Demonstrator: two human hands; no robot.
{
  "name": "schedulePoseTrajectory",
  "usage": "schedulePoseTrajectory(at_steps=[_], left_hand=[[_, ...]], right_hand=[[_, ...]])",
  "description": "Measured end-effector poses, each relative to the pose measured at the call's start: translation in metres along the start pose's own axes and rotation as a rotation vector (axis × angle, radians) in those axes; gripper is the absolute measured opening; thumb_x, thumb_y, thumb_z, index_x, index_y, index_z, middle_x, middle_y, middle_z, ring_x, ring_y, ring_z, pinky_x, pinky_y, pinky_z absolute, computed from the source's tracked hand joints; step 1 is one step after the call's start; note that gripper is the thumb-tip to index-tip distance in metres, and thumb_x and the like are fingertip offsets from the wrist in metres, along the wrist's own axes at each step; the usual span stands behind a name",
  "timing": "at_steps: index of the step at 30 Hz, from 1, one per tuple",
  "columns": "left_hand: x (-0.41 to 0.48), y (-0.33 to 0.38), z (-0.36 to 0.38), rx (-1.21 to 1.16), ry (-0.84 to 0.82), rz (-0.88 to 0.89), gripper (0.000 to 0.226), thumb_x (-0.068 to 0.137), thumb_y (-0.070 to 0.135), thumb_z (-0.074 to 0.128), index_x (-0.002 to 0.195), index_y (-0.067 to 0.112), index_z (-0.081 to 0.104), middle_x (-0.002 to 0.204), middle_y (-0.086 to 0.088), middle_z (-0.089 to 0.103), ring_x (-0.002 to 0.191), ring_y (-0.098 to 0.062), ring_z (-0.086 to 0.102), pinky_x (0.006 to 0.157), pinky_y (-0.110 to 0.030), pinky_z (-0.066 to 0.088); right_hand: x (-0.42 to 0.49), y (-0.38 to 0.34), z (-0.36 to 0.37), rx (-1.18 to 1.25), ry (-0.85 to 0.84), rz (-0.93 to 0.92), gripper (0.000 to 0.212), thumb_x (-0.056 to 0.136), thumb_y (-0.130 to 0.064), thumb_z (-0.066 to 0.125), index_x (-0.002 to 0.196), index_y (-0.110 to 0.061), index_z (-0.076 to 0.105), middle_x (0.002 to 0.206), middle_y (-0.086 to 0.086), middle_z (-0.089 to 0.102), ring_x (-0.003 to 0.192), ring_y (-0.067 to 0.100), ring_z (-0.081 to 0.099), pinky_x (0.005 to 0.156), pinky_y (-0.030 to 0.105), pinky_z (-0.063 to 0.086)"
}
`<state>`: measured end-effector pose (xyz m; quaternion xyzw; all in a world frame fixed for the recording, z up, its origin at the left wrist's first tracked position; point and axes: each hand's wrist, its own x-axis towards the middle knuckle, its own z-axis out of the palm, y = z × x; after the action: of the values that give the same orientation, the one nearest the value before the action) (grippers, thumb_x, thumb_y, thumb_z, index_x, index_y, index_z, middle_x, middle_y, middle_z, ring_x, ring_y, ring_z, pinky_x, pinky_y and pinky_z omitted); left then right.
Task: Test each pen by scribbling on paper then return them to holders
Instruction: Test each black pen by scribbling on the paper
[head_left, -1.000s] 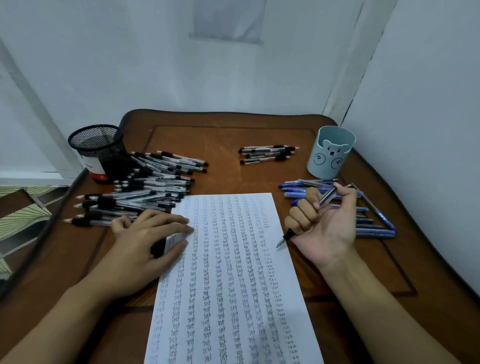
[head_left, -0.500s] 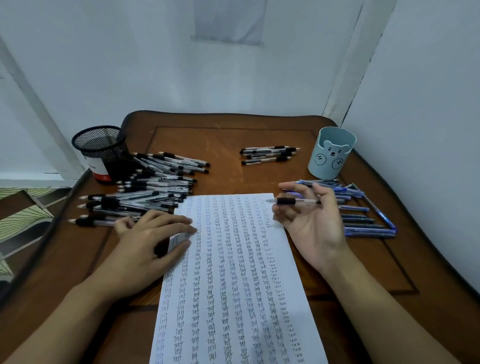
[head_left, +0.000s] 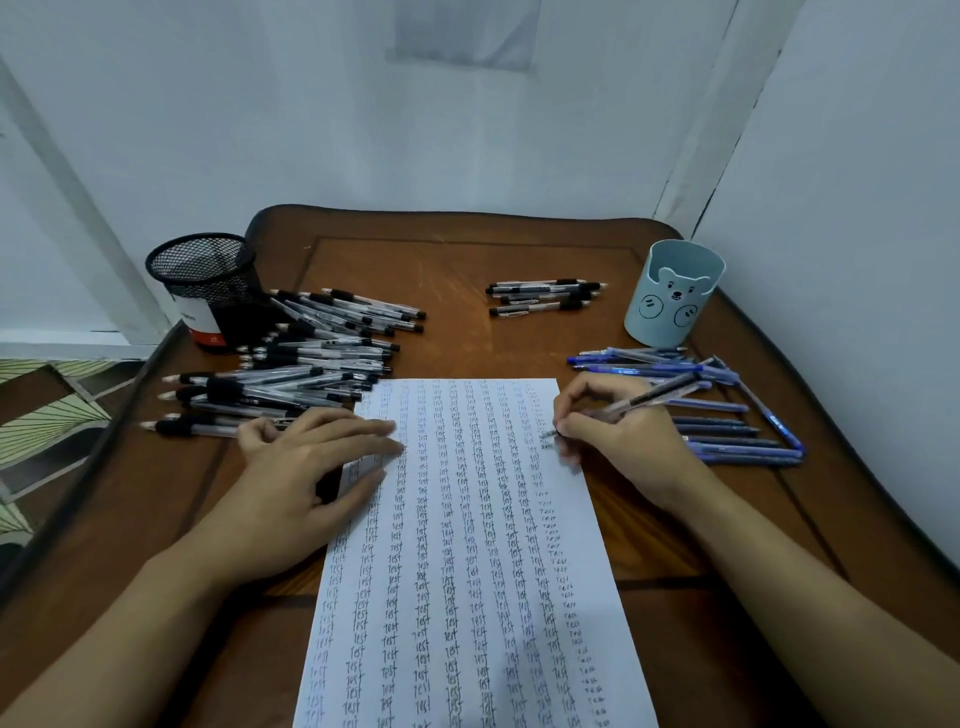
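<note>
Wooden table (head_left: 467, 260); pen (head_left: 649, 397) tip down-left

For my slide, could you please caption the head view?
Right hand holds a pen tip-down on paper steadied by the left hand.

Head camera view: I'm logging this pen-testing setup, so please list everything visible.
Brown wooden table: one, under everything.
White paper sheet: one, handwritten "test" columns, centre.
Black mesh pen holder: one, far left.
Pale blue bear-face pen holder: one, far right.
Black-grip clear pens: many, left pile.
Black-capped pens: few, far centre.
Blue pens: many, right pile.
Dark pen: one, right hand's grip.
Left hand: flat on paper's left edge.
Right hand: grips dark pen, tip at paper.
</note>
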<state>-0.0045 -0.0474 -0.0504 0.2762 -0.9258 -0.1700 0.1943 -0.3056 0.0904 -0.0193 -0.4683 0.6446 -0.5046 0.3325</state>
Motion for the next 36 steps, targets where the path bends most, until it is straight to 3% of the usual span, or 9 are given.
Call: schedulePoseTrajectory(at_steps=[3,8,13,18,24,36], left_hand=[[0.000,0.000,0.000,-0.002,0.001,0.001,0.034,0.096,0.063,0.042,0.122,0.056,0.062,0.137,0.041,0.049,0.133,0.005,0.040,0.092,-0.052,0.024],[0.001,-0.001,-0.001,-0.012,-0.016,-0.008,0.034,0.095,0.063,0.043,0.122,0.056,0.062,0.138,0.040,0.048,0.133,0.004,0.040,0.093,-0.053,0.026],[0.001,0.000,-0.001,-0.010,-0.021,-0.017,0.036,0.095,0.064,0.041,0.123,0.055,0.062,0.138,0.040,0.048,0.133,0.005,0.038,0.093,-0.053,0.025],[0.001,0.001,-0.002,-0.004,-0.029,-0.021,0.037,0.095,0.065,0.040,0.123,0.055,0.061,0.138,0.039,0.048,0.132,0.004,0.039,0.092,-0.055,0.027],[0.001,-0.001,0.000,-0.019,-0.027,-0.013,0.035,0.096,0.063,0.042,0.125,0.055,0.060,0.138,0.038,0.049,0.128,0.000,0.042,0.092,-0.058,0.033],[0.001,-0.003,0.001,-0.038,-0.035,-0.009,0.036,0.096,0.064,0.042,0.127,0.054,0.059,0.138,0.037,0.050,0.124,-0.004,0.044,0.091,-0.061,0.039]], right_hand=[[0.000,0.009,0.002,0.008,-0.036,-0.042,0.012,0.086,0.017,0.064,0.083,0.005,0.062,0.068,0.020,0.066,0.055,0.033,0.061,0.053,0.036,0.051],[0.003,0.012,-0.001,-0.106,-0.033,-0.048,0.013,0.078,0.011,0.076,0.080,0.005,0.064,0.077,0.018,0.067,0.059,0.017,0.062,0.054,0.025,0.049],[0.011,0.010,-0.007,-0.043,-0.117,0.010,0.016,0.081,0.013,0.076,0.078,0.013,0.060,0.072,0.027,0.066,0.057,0.032,0.066,0.055,0.033,0.056],[0.009,0.012,-0.005,-0.134,-0.092,-0.020,0.016,0.079,0.010,0.078,0.073,0.008,0.064,0.071,0.015,0.068,0.052,0.015,0.062,0.052,0.024,0.048],[0.009,0.011,-0.004,-0.126,-0.088,-0.023,0.014,0.078,0.015,0.076,0.072,0.012,0.064,0.072,0.023,0.067,0.049,0.013,0.060,0.049,0.021,0.047],[0.009,0.011,-0.004,-0.110,-0.078,-0.019,0.015,0.077,0.019,0.073,0.070,0.016,0.060,0.070,0.029,0.063,0.049,0.019,0.063,0.049,0.025,0.049]])
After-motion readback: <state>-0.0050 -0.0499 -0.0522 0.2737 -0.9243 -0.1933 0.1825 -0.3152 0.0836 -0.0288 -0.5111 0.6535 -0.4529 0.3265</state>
